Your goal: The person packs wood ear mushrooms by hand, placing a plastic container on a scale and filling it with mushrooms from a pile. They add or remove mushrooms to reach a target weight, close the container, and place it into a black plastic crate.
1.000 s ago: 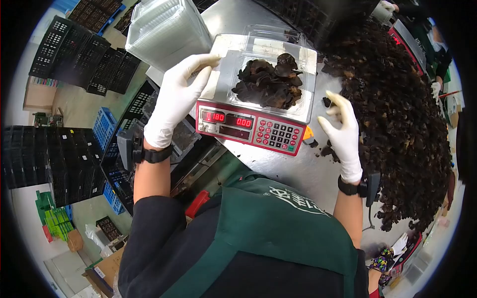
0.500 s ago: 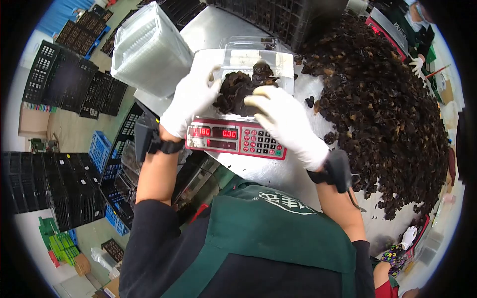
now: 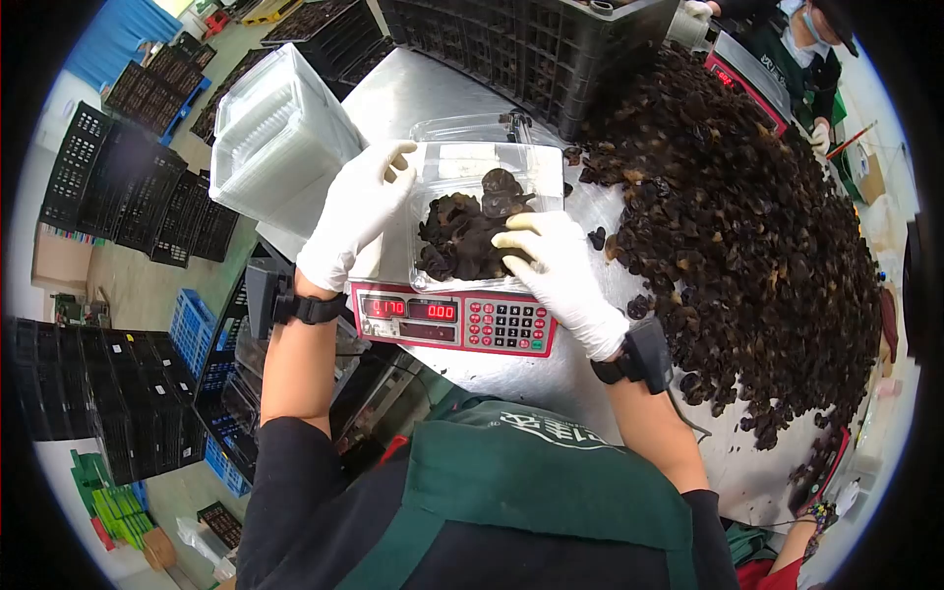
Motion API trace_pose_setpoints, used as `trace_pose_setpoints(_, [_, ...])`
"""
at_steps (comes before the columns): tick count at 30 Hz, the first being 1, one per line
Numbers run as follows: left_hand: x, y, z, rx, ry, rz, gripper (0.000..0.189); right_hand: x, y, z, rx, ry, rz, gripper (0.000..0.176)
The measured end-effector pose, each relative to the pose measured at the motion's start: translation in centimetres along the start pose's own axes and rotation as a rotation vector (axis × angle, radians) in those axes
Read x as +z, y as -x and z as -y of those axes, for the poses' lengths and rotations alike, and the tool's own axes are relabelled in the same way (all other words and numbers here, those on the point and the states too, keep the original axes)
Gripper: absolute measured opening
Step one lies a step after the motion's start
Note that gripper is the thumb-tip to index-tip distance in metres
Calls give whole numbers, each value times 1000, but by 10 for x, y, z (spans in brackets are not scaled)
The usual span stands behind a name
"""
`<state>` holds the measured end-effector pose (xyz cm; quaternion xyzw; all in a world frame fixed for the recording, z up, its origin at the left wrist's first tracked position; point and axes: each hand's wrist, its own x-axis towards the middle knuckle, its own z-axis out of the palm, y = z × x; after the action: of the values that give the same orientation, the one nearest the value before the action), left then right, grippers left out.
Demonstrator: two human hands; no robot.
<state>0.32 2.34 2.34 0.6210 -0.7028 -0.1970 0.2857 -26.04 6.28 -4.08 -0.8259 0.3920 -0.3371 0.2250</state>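
Note:
A clear plastic clamshell box (image 3: 421, 273) rests on the scale (image 3: 452, 320), its lid folded back behind it. Dark wood ear mushrooms (image 3: 454, 239) fill part of the box. My left hand (image 3: 359, 208), in a white glove, hovers by the box's left side with thumb and fingers apart, holding nothing. At the right side of the heap, my gloved right hand (image 3: 559, 270) has its fingers bent and spread against the mushrooms. Whether it grips a piece is hard to see, but none is lifted. The red display reads about 0.170.
A large pile of wood ear mushrooms (image 3: 747, 265) covers the table's right side. Stacked clear boxes (image 3: 280, 147) stand at the left. A black crate (image 3: 511, 64) stands behind the scale. A co-worker (image 3: 801, 49) is at the far right, beside another scale (image 3: 752, 79).
The displayed reading drops from about 0.180 to 0.170. My left hand has moved left, away from the mushrooms. My right hand stays at their right side. The view has shifted slightly.

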Motion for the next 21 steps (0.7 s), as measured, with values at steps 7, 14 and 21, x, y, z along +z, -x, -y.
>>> trace_pose_setpoints(7, [-5,-21,-3,36,-103,46,33,-28,19,13,40,-41,-163,43])
trace_pose_setpoints(14, [-24,-46,12,-7,-155,153,37,-50,140,-19,534,-37,-315,38])
trace_pose_setpoints(21, [10,-83,41,116,-471,171,41,-8,209,6,732,-127,-222,36])
